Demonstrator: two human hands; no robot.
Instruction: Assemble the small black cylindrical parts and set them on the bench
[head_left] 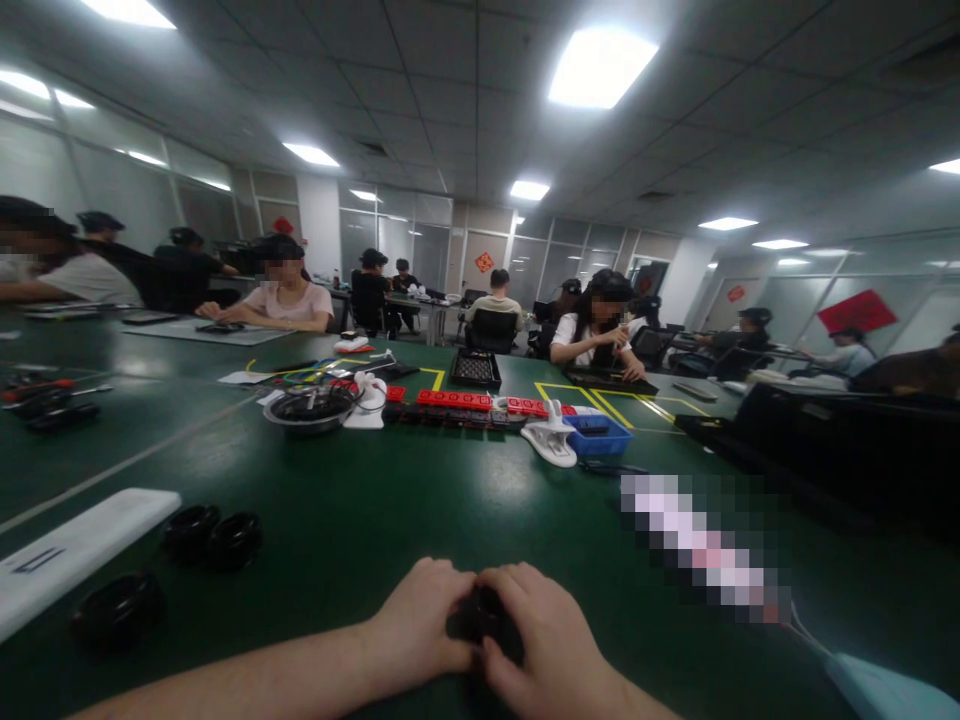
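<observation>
At the front of the table, my left hand (424, 615) and my right hand (547, 630) are closed around a black rounded part (491, 610) from both sides. My fingertips meet near its top, and its lower portion is partly hidden by my hands and shadow. To the left lie similar shiny black ring-shaped parts: a pair side by side, one (191, 530) next to another (235, 540), and a single black ring-shaped part (118, 610) nearer to me. Beside them lies a long white flat piece (90, 545) with a dark mark.
Across the green table (420, 500) stand a metal bowl (311, 410), a red strip (454, 400), a white clamp-like piece (551, 435), a blue bin (600, 435) and a black tray (475, 370). A black case-like mass (862, 450) fills the right. Co-workers sit beyond.
</observation>
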